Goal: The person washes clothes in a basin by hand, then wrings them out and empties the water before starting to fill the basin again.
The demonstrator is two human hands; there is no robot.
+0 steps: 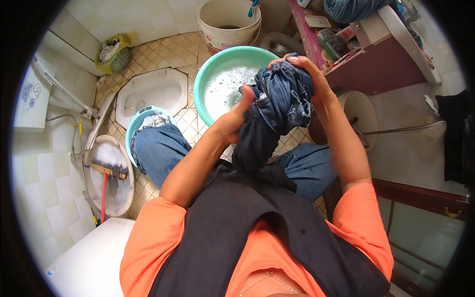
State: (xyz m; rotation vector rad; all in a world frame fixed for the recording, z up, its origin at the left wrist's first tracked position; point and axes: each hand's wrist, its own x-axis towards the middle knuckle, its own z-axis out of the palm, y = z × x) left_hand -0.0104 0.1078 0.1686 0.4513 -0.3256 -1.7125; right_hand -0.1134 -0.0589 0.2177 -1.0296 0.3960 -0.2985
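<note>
Jeans (292, 91) bunched, right of centre in upper frame, at green basin (199, 91). Left hand (231, 123) grips left side, fingers mostly hidden; right hand (311, 74) wraps top. Probably heavy if soaked, soft, maybe soapy-slick. Grab thick folds two-handed.

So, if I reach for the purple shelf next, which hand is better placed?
Probably your right hand: it's nearer the purple shelf. Your left hand is across the denim garment, farther off. Both grip the garment.
</note>
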